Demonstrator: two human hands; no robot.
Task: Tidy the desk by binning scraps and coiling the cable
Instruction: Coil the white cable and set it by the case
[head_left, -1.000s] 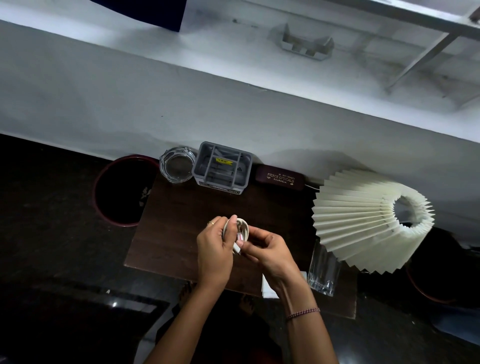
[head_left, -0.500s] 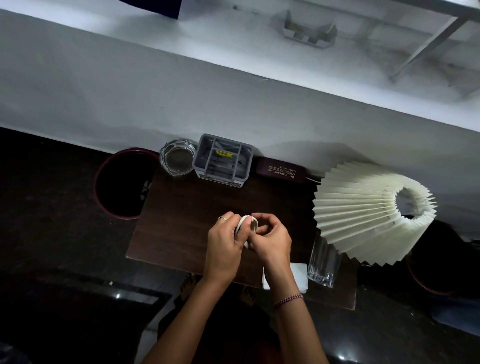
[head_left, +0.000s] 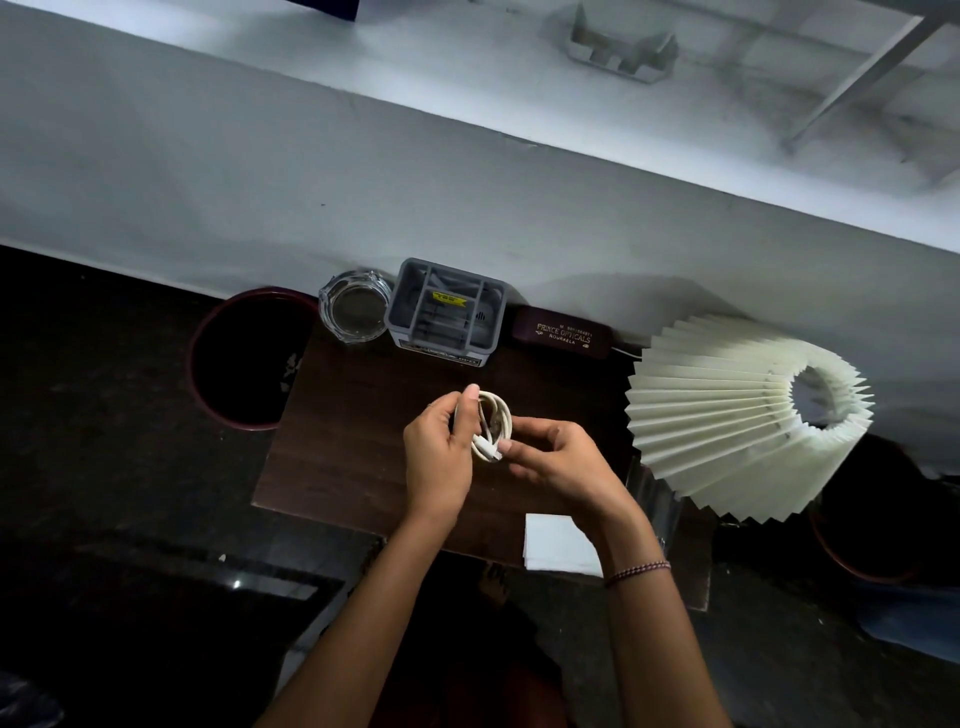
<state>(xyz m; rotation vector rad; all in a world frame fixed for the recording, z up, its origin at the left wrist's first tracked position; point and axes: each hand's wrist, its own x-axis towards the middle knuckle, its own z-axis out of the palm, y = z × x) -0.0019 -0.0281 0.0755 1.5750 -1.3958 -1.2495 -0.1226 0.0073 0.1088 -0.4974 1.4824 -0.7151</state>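
A white cable (head_left: 493, 423) is wound into a small coil and held above the middle of the dark wooden desk (head_left: 353, 441). My left hand (head_left: 441, 457) pinches the coil's left side, thumb up along it. My right hand (head_left: 561, 462) grips the coil's lower right, near a white plug end that sticks out at the bottom. A dark round bin (head_left: 244, 358) stands on the floor just left of the desk, with pale scraps visible inside near its right rim.
Along the desk's back edge stand a glass ashtray (head_left: 356, 312), a grey desk organiser (head_left: 447, 312) and a dark spectacle case (head_left: 561, 332). A pleated cream lampshade (head_left: 737, 421) fills the right side, with a drinking glass (head_left: 649, 493) below it. White paper (head_left: 558, 540) lies at the front edge.
My hands have parted slightly, so the coil and its plug end show more plainly between them. The coil stays over the same part of the desk.
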